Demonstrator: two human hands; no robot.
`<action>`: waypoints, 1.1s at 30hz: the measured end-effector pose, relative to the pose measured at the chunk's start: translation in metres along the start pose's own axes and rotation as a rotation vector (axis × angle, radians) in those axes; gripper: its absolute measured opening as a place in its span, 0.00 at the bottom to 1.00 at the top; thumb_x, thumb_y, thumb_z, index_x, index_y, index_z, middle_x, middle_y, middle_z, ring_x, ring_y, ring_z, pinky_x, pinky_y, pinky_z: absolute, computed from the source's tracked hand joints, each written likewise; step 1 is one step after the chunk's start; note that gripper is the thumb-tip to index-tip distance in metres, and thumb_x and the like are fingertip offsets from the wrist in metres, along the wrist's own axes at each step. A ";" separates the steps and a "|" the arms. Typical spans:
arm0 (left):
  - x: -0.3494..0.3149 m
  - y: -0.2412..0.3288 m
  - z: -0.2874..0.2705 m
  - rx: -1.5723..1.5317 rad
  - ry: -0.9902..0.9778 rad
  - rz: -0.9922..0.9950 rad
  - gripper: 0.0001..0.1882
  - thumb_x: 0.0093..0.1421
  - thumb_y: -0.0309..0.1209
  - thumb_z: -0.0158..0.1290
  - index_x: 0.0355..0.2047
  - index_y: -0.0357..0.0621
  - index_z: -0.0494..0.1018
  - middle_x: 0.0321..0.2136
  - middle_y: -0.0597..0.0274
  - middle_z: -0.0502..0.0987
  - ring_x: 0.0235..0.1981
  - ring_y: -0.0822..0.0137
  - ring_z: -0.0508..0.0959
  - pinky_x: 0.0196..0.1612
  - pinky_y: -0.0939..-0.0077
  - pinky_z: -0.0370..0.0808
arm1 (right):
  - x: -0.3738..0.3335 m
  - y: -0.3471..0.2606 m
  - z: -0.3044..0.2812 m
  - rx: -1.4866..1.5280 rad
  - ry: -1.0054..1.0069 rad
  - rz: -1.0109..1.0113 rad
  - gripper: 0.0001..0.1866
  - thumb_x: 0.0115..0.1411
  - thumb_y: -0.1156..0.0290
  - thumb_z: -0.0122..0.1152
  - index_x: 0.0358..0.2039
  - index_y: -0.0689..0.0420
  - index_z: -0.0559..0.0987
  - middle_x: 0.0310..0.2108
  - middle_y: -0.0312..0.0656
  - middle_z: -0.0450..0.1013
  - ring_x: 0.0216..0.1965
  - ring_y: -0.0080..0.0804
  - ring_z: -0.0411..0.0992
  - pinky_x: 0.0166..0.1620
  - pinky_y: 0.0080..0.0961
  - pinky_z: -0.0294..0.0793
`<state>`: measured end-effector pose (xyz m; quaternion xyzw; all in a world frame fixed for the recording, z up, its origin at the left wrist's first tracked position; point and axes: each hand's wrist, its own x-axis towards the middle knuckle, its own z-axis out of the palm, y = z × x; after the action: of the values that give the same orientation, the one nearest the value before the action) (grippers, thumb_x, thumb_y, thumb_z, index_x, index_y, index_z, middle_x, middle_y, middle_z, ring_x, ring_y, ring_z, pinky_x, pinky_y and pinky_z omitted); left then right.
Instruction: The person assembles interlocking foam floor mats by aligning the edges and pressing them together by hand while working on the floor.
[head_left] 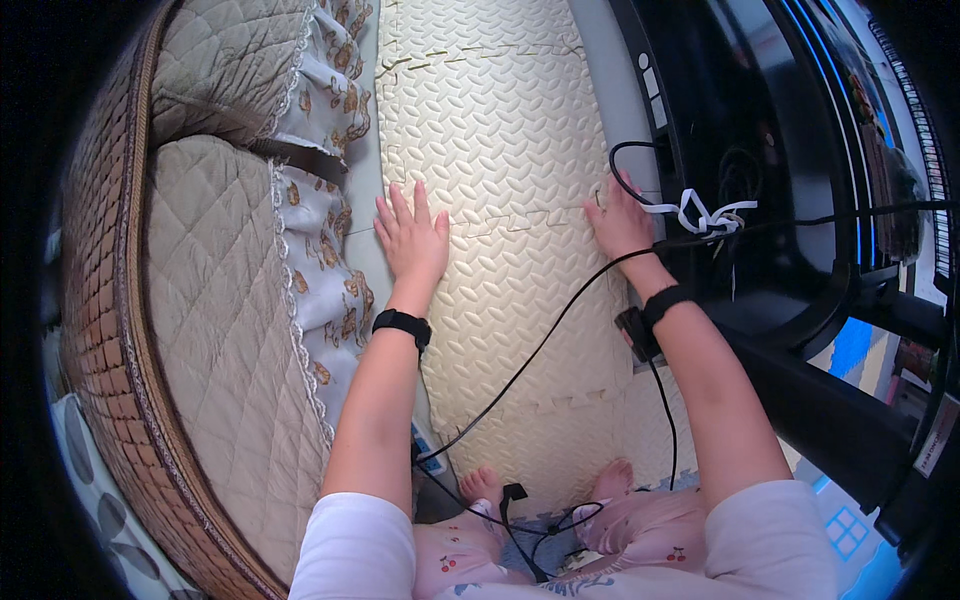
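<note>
My left hand is spread flat, fingers apart, on the left edge of a cream foam mat with a raised tread pattern. My right hand rests at the mat's right edge, thumb on the foam and the other fingers stretched forward. Beside it a black cable passes near the wrist, and a white tie is knotted round cables to its right. Neither hand visibly holds anything. A black band circles my left wrist; a strapped black device sits on the right one.
A quilted beige cover with a frilled printed edge lies on the left, bordered by brown woven matting. On the right stands a glossy black piece of equipment with a black bar. A power strip lies left of my feet.
</note>
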<state>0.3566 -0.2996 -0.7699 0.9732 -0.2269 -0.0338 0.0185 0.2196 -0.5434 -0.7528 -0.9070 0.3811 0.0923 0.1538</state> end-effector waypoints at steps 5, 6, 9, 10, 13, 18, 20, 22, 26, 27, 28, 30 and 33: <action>-0.008 0.010 -0.017 -0.110 -0.082 -0.006 0.45 0.48 0.55 0.48 0.59 0.46 0.44 0.59 0.41 0.40 0.60 0.44 0.41 0.59 0.54 0.44 | -0.020 -0.016 0.012 -0.149 0.087 -0.510 0.36 0.50 0.49 0.51 0.57 0.51 0.56 0.60 0.50 0.43 0.61 0.49 0.41 0.60 0.44 0.39; -0.008 0.014 -0.018 -0.157 -0.101 -0.023 0.47 0.46 0.57 0.49 0.60 0.46 0.44 0.59 0.41 0.40 0.60 0.44 0.41 0.59 0.54 0.43 | -0.021 -0.019 0.013 -0.139 0.072 -0.449 0.37 0.49 0.48 0.51 0.58 0.49 0.56 0.61 0.49 0.41 0.62 0.48 0.37 0.60 0.45 0.35; -0.003 0.022 -0.018 -0.155 -0.141 -0.106 0.48 0.46 0.56 0.50 0.60 0.46 0.44 0.59 0.42 0.38 0.60 0.44 0.41 0.59 0.56 0.42 | -0.018 -0.027 0.014 -0.162 0.021 -0.405 0.38 0.49 0.48 0.51 0.58 0.49 0.53 0.61 0.50 0.39 0.62 0.49 0.35 0.60 0.45 0.34; -0.003 0.024 -0.017 -0.141 -0.164 -0.141 0.48 0.45 0.57 0.50 0.60 0.46 0.43 0.60 0.43 0.38 0.60 0.43 0.41 0.60 0.58 0.42 | -0.017 -0.026 0.015 -0.164 0.023 -0.401 0.38 0.49 0.48 0.51 0.58 0.49 0.53 0.61 0.50 0.39 0.62 0.49 0.35 0.60 0.45 0.34; 0.000 0.020 -0.020 -0.155 -0.189 -0.161 0.48 0.45 0.56 0.51 0.60 0.47 0.42 0.60 0.43 0.37 0.59 0.42 0.42 0.59 0.57 0.41 | -0.015 -0.030 0.014 -0.153 -0.075 -0.395 0.40 0.50 0.47 0.50 0.60 0.48 0.50 0.62 0.48 0.36 0.63 0.47 0.30 0.61 0.43 0.29; 0.005 0.017 -0.039 -0.219 -0.293 -0.108 0.49 0.45 0.56 0.51 0.60 0.50 0.39 0.60 0.43 0.34 0.60 0.42 0.38 0.59 0.55 0.39 | -0.014 -0.017 0.007 -0.131 0.002 -0.458 0.40 0.50 0.48 0.51 0.59 0.48 0.50 0.62 0.47 0.36 0.63 0.46 0.31 0.61 0.44 0.32; -0.013 0.026 -0.032 -0.136 -0.433 -0.015 0.51 0.45 0.57 0.49 0.61 0.51 0.35 0.60 0.44 0.31 0.60 0.43 0.32 0.59 0.53 0.36 | -0.015 0.018 0.013 0.005 -0.105 -0.418 0.39 0.50 0.51 0.53 0.59 0.50 0.51 0.62 0.45 0.36 0.63 0.42 0.33 0.60 0.47 0.38; -0.031 0.012 -0.035 -0.126 -0.447 -0.001 0.51 0.47 0.58 0.48 0.61 0.51 0.33 0.60 0.43 0.29 0.61 0.44 0.29 0.59 0.52 0.34 | -0.056 0.019 0.019 -0.030 -0.084 -0.422 0.38 0.49 0.52 0.54 0.58 0.50 0.52 0.62 0.44 0.37 0.63 0.40 0.33 0.59 0.47 0.40; -0.043 0.004 -0.039 -0.137 -0.438 0.021 0.49 0.48 0.57 0.47 0.61 0.50 0.36 0.60 0.45 0.30 0.61 0.46 0.29 0.60 0.55 0.33 | -0.075 0.018 0.009 -0.127 -0.019 -0.437 0.37 0.50 0.53 0.53 0.58 0.50 0.53 0.62 0.42 0.37 0.63 0.38 0.35 0.59 0.49 0.42; -0.038 0.009 -0.041 -0.129 -0.464 0.017 0.48 0.48 0.56 0.47 0.61 0.50 0.35 0.60 0.45 0.30 0.61 0.47 0.29 0.60 0.55 0.33 | -0.077 0.021 0.008 -0.121 -0.028 -0.424 0.37 0.50 0.53 0.54 0.58 0.50 0.53 0.62 0.41 0.36 0.63 0.38 0.36 0.59 0.49 0.42; -0.035 0.012 -0.045 -0.121 -0.490 0.011 0.48 0.49 0.56 0.47 0.61 0.50 0.35 0.60 0.45 0.29 0.61 0.47 0.29 0.60 0.55 0.34 | -0.077 0.024 0.006 -0.118 -0.024 -0.424 0.37 0.50 0.53 0.54 0.58 0.50 0.53 0.62 0.41 0.36 0.63 0.38 0.36 0.59 0.49 0.42; -0.036 0.015 -0.046 -0.110 -0.432 0.014 0.44 0.49 0.54 0.48 0.60 0.51 0.41 0.60 0.44 0.32 0.61 0.45 0.35 0.60 0.55 0.38 | -0.078 0.024 0.004 -0.061 -0.015 -0.426 0.35 0.51 0.57 0.52 0.57 0.50 0.54 0.62 0.42 0.38 0.63 0.37 0.38 0.59 0.46 0.44; -0.027 0.005 -0.057 -0.128 -0.399 0.037 0.38 0.50 0.50 0.49 0.58 0.50 0.49 0.60 0.47 0.41 0.60 0.47 0.43 0.59 0.56 0.45 | -0.075 0.023 -0.001 -0.081 -0.034 -0.469 0.31 0.53 0.64 0.49 0.57 0.54 0.54 0.61 0.44 0.43 0.62 0.40 0.41 0.59 0.40 0.47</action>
<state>0.3346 -0.2907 -0.7112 0.9397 -0.2411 -0.2399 0.0356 0.1515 -0.5096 -0.7349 -0.9744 0.1534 0.0845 0.1411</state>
